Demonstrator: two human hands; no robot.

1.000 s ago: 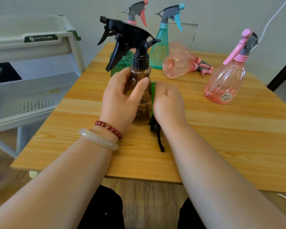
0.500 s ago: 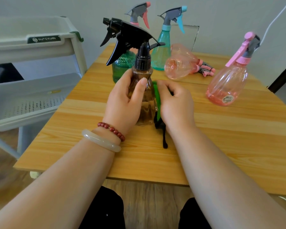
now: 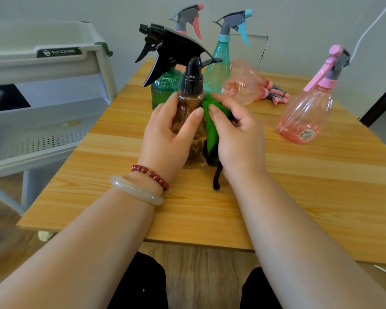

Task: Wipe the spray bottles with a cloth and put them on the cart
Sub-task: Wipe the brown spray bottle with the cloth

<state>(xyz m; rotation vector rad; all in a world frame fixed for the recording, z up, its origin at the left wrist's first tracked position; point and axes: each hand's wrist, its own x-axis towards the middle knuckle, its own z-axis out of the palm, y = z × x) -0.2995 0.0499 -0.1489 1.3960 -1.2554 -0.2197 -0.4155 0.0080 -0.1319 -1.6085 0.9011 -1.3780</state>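
White tiered cart [image 3: 54,63] far left, just beside table edge; perforated lower shelf. Light wooden table [image 3: 299,186] over wood-plank floor [image 3: 198,257], grey wall behind. Left hand [image 3: 165,139], bead bracelet and pale bangle at wrist, wraps amber spray bottle [image 3: 191,103], upright at table centre. Right hand [image 3: 239,139] pinches green cloth [image 3: 212,123] against bottle's right side. Behind: green spray bottle [image 3: 163,88] and teal spray bottle [image 3: 217,70] upright, pink spray bottle [image 3: 243,85] on its side. Second pink spray bottle [image 3: 305,114] upright at right. White cable [image 3: 370,27] on wall.
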